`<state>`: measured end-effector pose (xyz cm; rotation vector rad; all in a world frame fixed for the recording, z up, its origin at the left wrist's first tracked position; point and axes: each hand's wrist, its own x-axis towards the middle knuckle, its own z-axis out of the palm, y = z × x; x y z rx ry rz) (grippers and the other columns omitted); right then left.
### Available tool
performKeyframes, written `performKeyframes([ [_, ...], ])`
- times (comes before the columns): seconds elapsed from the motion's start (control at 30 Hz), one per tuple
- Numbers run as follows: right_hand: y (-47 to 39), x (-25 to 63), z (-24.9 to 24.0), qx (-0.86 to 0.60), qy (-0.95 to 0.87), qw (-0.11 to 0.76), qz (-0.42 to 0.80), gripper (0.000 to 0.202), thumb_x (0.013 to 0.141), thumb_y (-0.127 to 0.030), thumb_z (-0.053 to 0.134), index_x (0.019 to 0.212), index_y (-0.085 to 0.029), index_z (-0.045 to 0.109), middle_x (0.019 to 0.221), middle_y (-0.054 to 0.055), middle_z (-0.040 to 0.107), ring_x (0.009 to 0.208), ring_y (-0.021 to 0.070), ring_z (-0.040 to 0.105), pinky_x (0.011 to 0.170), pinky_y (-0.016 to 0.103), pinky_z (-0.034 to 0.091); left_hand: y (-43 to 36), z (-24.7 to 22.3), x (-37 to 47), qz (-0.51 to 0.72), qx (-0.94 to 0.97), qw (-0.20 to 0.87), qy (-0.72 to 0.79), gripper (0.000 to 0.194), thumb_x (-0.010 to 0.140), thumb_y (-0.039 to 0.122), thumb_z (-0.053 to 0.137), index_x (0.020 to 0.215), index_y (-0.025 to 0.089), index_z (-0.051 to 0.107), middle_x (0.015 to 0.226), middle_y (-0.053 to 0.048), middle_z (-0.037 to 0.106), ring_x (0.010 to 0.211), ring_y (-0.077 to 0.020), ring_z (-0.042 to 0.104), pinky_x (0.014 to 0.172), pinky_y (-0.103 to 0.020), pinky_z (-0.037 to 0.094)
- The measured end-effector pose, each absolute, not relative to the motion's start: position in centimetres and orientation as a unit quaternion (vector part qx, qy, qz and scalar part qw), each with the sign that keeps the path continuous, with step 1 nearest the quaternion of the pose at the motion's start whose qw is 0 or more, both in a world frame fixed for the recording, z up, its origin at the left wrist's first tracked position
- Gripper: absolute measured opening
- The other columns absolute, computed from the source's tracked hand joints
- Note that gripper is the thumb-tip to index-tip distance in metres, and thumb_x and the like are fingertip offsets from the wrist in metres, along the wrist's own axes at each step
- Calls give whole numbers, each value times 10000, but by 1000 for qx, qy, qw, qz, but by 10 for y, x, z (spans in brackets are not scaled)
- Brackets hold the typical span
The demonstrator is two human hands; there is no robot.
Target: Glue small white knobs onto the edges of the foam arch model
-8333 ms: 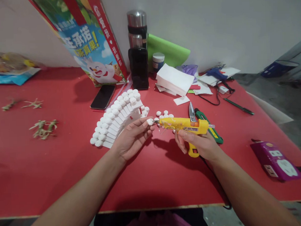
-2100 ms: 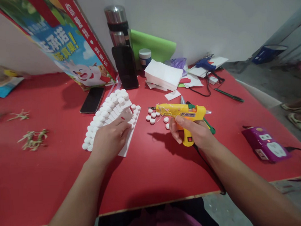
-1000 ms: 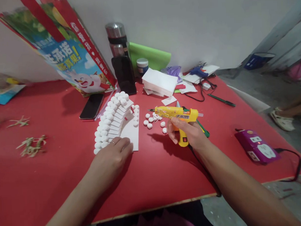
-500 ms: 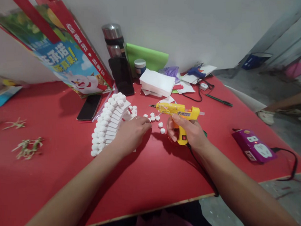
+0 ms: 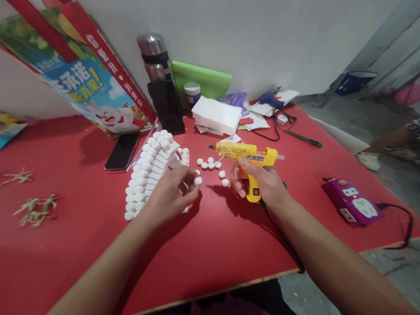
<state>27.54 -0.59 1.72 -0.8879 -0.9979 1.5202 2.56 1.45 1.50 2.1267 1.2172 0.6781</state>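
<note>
Between the thumb and fingers of my left hand (image 5: 173,191) is a small white round piece (image 5: 197,181), like a ball or pellet. That hand hovers at the right side of a curved white model (image 5: 155,165), made of stacked strips with rows of white round pieces along its outer edge. My right hand (image 5: 261,178) grips a yellow hot glue gun (image 5: 239,150) by its handle, nozzle pointing left. Several loose white pieces (image 5: 210,165) lie on the red table between the two hands, partly below the nozzle.
Behind stand a printed bag (image 5: 100,88), a steel flask (image 5: 153,49), an upright phone (image 5: 166,106) and a white paper stack (image 5: 217,115). Another phone (image 5: 122,151) lies flat. At right sit a purple power socket (image 5: 351,202) and a pen (image 5: 303,138). The glue gun's cord (image 5: 281,237) runs over the front edge.
My left hand has drawn back left from the loose pieces, now with a white round piece in its fingers. My right hand keeps the glue gun in nearly the same place.
</note>
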Motion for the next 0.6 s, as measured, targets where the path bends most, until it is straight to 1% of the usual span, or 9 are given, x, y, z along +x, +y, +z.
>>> performKeyframes([
  [0.1, -6, 273, 17, -379, -442, 507, 636, 463, 847, -590, 825, 707, -170, 690, 579, -4, 638, 415, 118, 580, 410, 246, 452, 6, 11, 14, 287, 751, 320, 501, 139, 946, 340, 668, 997, 213, 644, 818, 10, 668, 670, -142, 605, 638, -284, 472],
  [0.2, -6, 270, 13, -387, -459, 489, 633, 484, 872, -606, 792, 693, -170, 683, 560, -1, 630, 402, 120, 569, 407, 249, 436, 3, 9, 10, 302, 732, 321, 519, 153, 924, 352, 680, 971, 215, 629, 776, 24, 634, 653, -138, 585, 631, -282, 469],
  [0.27, -5, 270, 9, -394, -469, 477, 630, 492, 893, -606, 772, 683, -171, 677, 567, 1, 628, 411, 120, 571, 421, 253, 439, 2, 10, 9, 301, 743, 285, 525, 124, 910, 322, 668, 937, 217, 608, 745, 35, 611, 628, -131, 562, 631, -282, 454],
  [0.43, -5, 269, 3, -400, -513, 436, 622, 495, 954, -579, 714, 669, -177, 674, 585, 10, 625, 447, 121, 576, 461, 264, 457, -2, 12, 5, 281, 801, 136, 511, 72, 901, 256, 605, 886, 224, 542, 732, 26, 574, 626, -144, 518, 624, -295, 394],
  [0.5, -6, 268, 2, -404, -528, 421, 617, 514, 957, -593, 703, 651, -182, 657, 576, 9, 618, 446, 121, 571, 463, 266, 460, -3, 11, 2, 273, 812, 103, 505, 81, 910, 247, 586, 867, 225, 521, 731, 17, 566, 629, -151, 505, 618, -300, 375],
  [0.6, -5, 267, 0, -408, -535, 413, 613, 515, 951, -608, 701, 657, -187, 656, 578, 6, 624, 440, 122, 566, 459, 267, 460, -4, 11, -2, 263, 812, 87, 514, 102, 913, 244, 581, 848, 224, 506, 712, 16, 553, 618, -152, 482, 612, -300, 353],
])
